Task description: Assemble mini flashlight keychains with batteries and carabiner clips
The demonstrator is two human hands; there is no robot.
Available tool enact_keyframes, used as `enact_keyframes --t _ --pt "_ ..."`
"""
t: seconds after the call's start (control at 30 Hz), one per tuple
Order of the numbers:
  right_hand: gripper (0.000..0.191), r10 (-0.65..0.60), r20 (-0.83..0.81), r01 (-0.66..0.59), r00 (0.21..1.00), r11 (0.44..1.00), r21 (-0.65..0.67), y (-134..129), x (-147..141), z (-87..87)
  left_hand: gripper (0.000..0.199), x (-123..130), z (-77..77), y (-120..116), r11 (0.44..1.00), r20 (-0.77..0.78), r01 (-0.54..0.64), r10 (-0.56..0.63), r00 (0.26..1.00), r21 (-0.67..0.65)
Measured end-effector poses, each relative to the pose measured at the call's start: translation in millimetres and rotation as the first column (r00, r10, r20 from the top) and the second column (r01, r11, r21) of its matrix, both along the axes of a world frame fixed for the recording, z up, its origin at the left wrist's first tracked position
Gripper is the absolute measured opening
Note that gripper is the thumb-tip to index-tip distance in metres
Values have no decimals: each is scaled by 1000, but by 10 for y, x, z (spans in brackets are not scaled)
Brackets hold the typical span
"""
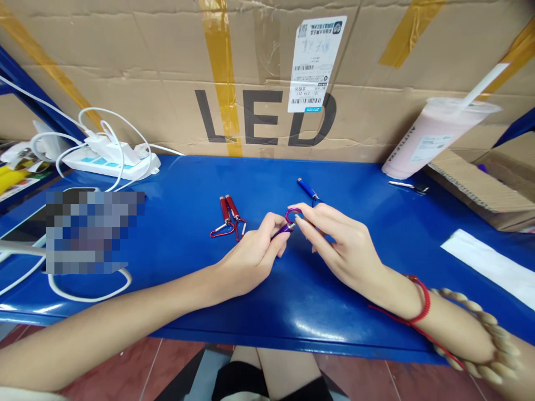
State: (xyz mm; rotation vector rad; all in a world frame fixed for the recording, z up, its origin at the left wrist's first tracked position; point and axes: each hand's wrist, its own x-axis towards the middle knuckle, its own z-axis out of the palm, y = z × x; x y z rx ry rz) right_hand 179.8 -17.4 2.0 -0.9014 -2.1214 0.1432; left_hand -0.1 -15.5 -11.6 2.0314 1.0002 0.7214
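My left hand (pixel 251 253) is closed around a small purple keychain flashlight (pixel 285 228), its silver end pointing right. Between the thumb and fingers of my right hand (pixel 349 239) is a purple carabiner clip (pixel 291 211), right beside the flashlight's silver end. Whether the two are joined is hard to make out. Left of my hands lie two red keychain flashlights (pixel 229 208), each with a red carabiner clip. Just beyond my right hand lies a blue keychain flashlight (pixel 307 189), its near end partly hidden by my fingers.
A large cardboard box (pixel 167 67) stands along the back of the blue table (pixel 179 195). A white power strip (pixel 112 164) with cables is at left, near a blurred-out patch. On the right are a drink cup (pixel 434 139), a small open carton (pixel 472 189) and white paper (pixel 489 267).
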Motion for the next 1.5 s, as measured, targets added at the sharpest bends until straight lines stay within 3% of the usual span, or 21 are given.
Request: enact_keyframes --t 0.2,0.37,0.53,0.6,0.73,0.97,1.13,1.3,1.5 --pt "26 -15 -14 14 1000 999 -35 9 11 12 11 -8 41 4 997 79 -77 75 994 30" --pt "34 14 5 -13 1000 987 -158 76 74 36 9 -30 77 55 975 116 -174 158 981 141" --pt "58 76 0 -74 997 968 -238 86 58 -12 7 -31 75 54 958 67 -75 58 996 276" --pt "55 104 26 -94 994 962 -255 73 36 -38 6 -25 55 43 958 63 -24 6 998 287" --pt "26 174 79 -141 982 938 -318 65 10 -38 11 -15 18 29 954 112 14 -50 992 300" --pt "18 193 29 -169 981 914 -369 68 24 20 21 -9 61 26 890 182 -25 -65 981 454" --pt "16 141 -87 -166 986 860 -482 58 23 13 18 -4 81 29 914 244 -94 -6 970 395" --pt "21 142 -73 -160 987 880 -446 58 10 30 13 -35 63 53 925 262 -114 16 965 363" --pt "27 123 -125 -172 984 818 -549 92 28 7 13 -26 80 36 943 205 -128 66 977 307"
